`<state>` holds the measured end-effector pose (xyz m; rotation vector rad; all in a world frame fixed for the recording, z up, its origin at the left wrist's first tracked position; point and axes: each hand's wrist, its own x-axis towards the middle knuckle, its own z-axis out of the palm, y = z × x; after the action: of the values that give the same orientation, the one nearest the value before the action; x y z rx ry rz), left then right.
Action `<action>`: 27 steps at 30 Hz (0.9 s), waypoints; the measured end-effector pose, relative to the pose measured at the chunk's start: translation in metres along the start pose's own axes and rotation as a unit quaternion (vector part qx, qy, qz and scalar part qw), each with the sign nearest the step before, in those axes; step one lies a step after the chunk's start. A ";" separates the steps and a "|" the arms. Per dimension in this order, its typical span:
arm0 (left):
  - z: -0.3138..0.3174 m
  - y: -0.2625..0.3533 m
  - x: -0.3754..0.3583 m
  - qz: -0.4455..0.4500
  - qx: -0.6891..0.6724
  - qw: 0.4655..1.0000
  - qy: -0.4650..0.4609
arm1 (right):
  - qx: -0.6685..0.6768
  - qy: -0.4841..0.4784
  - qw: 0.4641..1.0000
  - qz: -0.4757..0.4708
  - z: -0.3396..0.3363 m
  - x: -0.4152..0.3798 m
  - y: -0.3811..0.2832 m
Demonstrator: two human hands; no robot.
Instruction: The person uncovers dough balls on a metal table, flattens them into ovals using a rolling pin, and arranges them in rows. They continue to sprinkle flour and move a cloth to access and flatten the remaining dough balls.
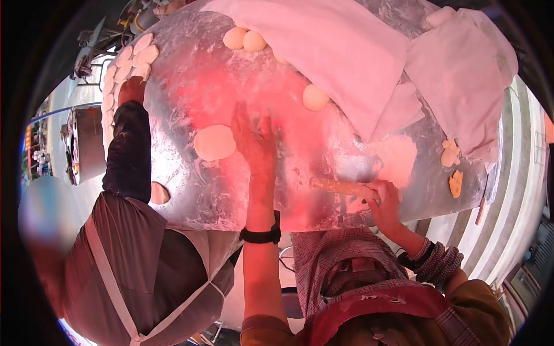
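My left hand [254, 138] is over the floured metal table, its spread fingers blurred at the tips and nothing held. Just left of it lies a flat round of dough [214, 143]. My right hand [384, 202] is closed around one end of a wooden rolling pin [340, 187] near the table's front edge; the pin points left. Beyond my hands, a dough ball [315, 98] rests beside a pale cloth [346, 52], and more dough balls [254, 41] sit at the cloth's far left edge.
At left, a co-worker's hand [131, 89] touches rows of flattened dough [123, 72]; their dark sleeve [130, 150] crosses the table. Another dough piece [160, 193] lies near that arm. A second cloth [456, 75] and dough scraps [455, 183] are at right.
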<state>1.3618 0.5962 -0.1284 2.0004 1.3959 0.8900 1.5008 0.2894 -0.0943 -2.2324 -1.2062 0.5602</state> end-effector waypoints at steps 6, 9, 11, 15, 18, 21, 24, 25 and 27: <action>0.130 0.043 -0.036 0.057 -0.082 0.987 -0.123 | 0.015 -0.018 0.997 0.074 -0.004 -0.027 0.011; 0.088 0.051 -0.104 0.113 -0.053 0.951 -0.282 | 0.008 -0.028 0.995 0.094 -0.026 -0.046 0.021; 0.069 0.061 -0.113 0.132 -0.044 0.967 -0.212 | -0.010 -0.018 0.998 0.053 -0.038 -0.063 0.032; 0.085 0.078 -0.169 0.260 -0.084 0.929 -0.249 | 0.073 0.022 0.989 0.129 -0.050 -0.084 0.041; 0.095 0.090 -0.196 0.332 -0.126 0.893 -0.278 | 0.092 0.044 0.981 0.167 -0.063 -0.092 0.047; 0.073 0.065 -0.168 0.209 -0.008 0.973 -0.094 | 0.107 0.063 0.978 0.170 -0.071 -0.098 0.055; 0.038 0.051 -0.158 0.157 0.064 0.985 -0.030 | 0.127 0.059 0.976 0.168 -0.071 -0.100 0.064; 0.025 0.050 -0.164 0.166 0.022 0.978 -0.127 | 0.139 0.057 0.976 0.161 -0.069 -0.099 0.063; 0.004 0.037 -0.171 0.084 -0.051 0.976 -0.193 | 0.153 0.053 0.974 0.157 -0.064 -0.098 0.059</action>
<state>1.3450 0.4228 -0.1400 2.0966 0.9598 0.5848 1.5252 0.1626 -0.0717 -2.1638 -0.6634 0.6878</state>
